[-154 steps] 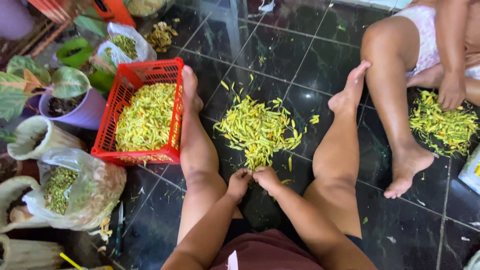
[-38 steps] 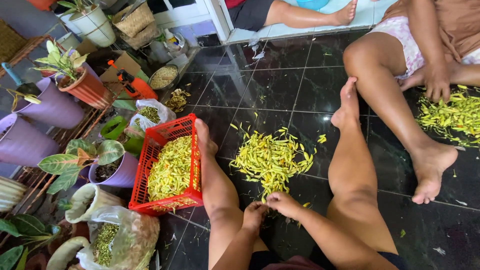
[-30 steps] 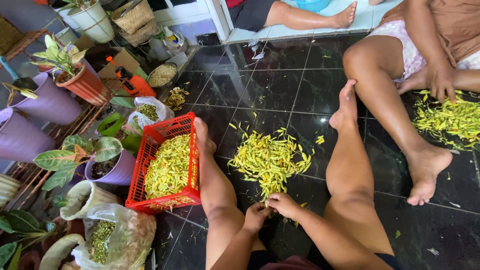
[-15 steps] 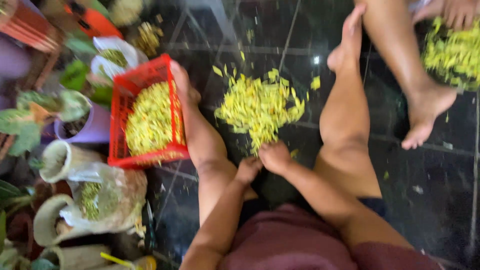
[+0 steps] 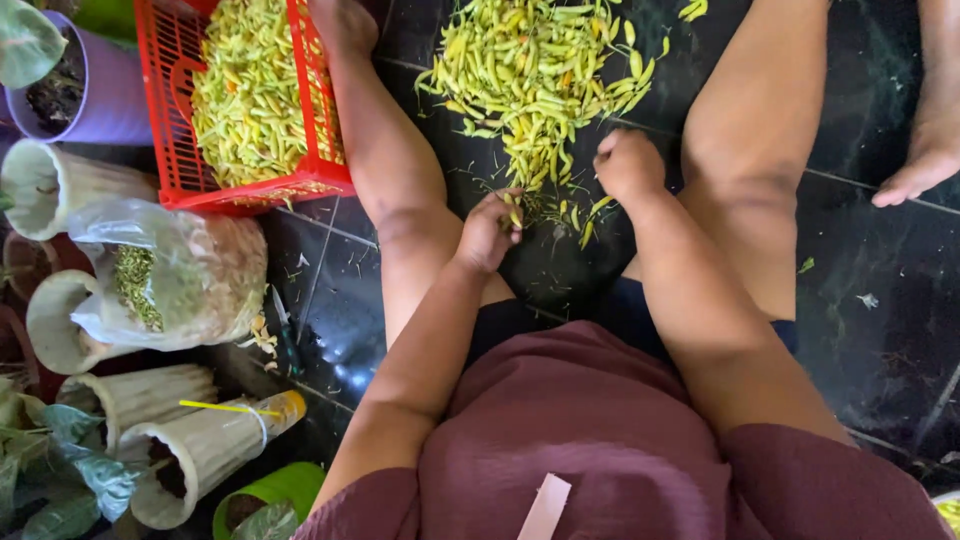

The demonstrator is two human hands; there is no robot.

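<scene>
Your left hand (image 5: 487,232) pinches a chili from the near edge of the pile (image 5: 540,75) on the floor between your legs; your right hand (image 5: 628,163) is curled shut beside it. Work one pod at a time, and keep cleaned ones for the red basket (image 5: 170,120).

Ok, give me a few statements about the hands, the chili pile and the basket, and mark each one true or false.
1. The left hand grips a yellow-green chili at the near edge of the pile. True.
2. The red basket is empty. False: it is filled with chilies.
3. The right hand is closed at the pile's near edge. True.
4. The pile lies on a wooden table. False: it lies on the dark tiled floor.
5. The basket sits to the right of the person's right leg. False: it sits outside the left leg.
</scene>
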